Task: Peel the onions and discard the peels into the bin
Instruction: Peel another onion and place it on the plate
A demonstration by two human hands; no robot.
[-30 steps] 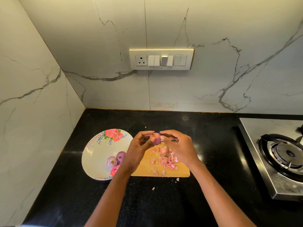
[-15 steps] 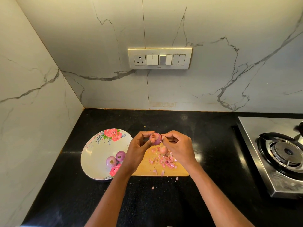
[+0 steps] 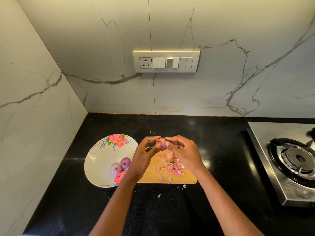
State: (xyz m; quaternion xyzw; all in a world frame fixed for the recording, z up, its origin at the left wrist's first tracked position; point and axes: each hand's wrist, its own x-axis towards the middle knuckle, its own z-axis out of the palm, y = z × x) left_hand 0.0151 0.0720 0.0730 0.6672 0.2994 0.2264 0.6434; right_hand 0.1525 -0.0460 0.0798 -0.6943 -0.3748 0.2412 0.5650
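We're mid-peel: left hand [image 3: 144, 156] grips a small onion [image 3: 162, 144] above the cutting board [image 3: 185, 177] w/ right hand [image 3: 185, 151] pinching at its skin. Two peeled onions [image 3: 121, 165] sit on the plate [image 3: 100, 160] near bench's left edge, peels [image 3: 172, 167] piled on board, another onion [image 3: 170, 155] waiting there. No bin in view, so discarding's still left imo.

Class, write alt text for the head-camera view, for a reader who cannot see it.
Over a wooden cutting board strewn with onion peels, the left hand holds a small onion while the right hand picks at its skin. Two onions lie on a floral plate to the left, and a gas stove stands at right.
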